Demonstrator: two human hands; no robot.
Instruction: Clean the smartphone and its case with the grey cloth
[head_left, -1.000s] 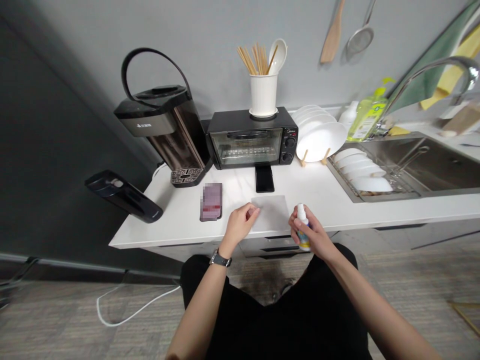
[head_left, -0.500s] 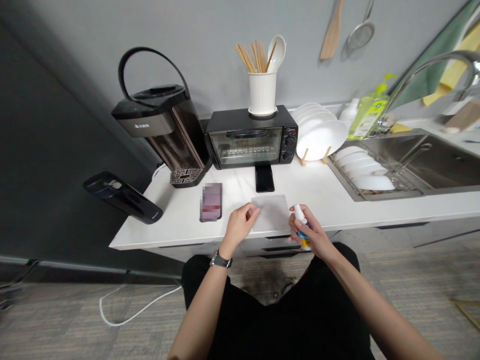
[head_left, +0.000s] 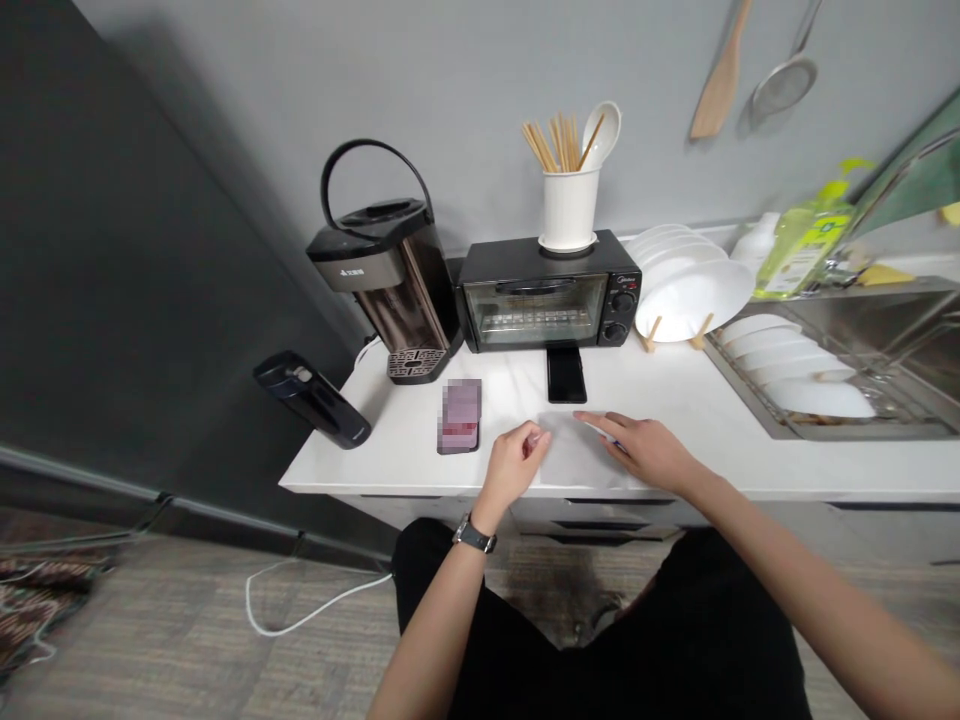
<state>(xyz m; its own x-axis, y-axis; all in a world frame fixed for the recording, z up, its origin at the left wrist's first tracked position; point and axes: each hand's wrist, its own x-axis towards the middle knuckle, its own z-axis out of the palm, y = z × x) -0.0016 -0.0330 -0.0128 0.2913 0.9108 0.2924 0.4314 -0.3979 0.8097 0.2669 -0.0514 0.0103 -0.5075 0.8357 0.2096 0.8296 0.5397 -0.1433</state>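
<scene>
A thin translucent sheet [head_left: 574, 455] lies flat on the white counter at its front edge. My left hand [head_left: 517, 458] rests at the sheet's left side, fingers curled; whatever they may hold is too small to make out. Over the sheet's right part is my right hand [head_left: 645, 450], palm down, closed around the small white-capped bottle [head_left: 600, 432]. Most of the bottle is hidden under the fingers. Behind the sheet lies a black phone [head_left: 565, 376], and a phone with a purplish, blurred screen [head_left: 460, 415] is left of my left hand.
A dark flask [head_left: 311, 400] and a water dispenser [head_left: 397, 290] stand at the left. The toaster oven [head_left: 547, 300] carries a white utensil cup [head_left: 570, 208]. Plates [head_left: 697, 298] stand in a rack beside the sink [head_left: 911, 420], which holds several bowls [head_left: 817, 395].
My right hand has turned palm down and moved over the sheet, tipping the bottle from upright to lying over. The whole view has shifted, so the counter items appear further right.
</scene>
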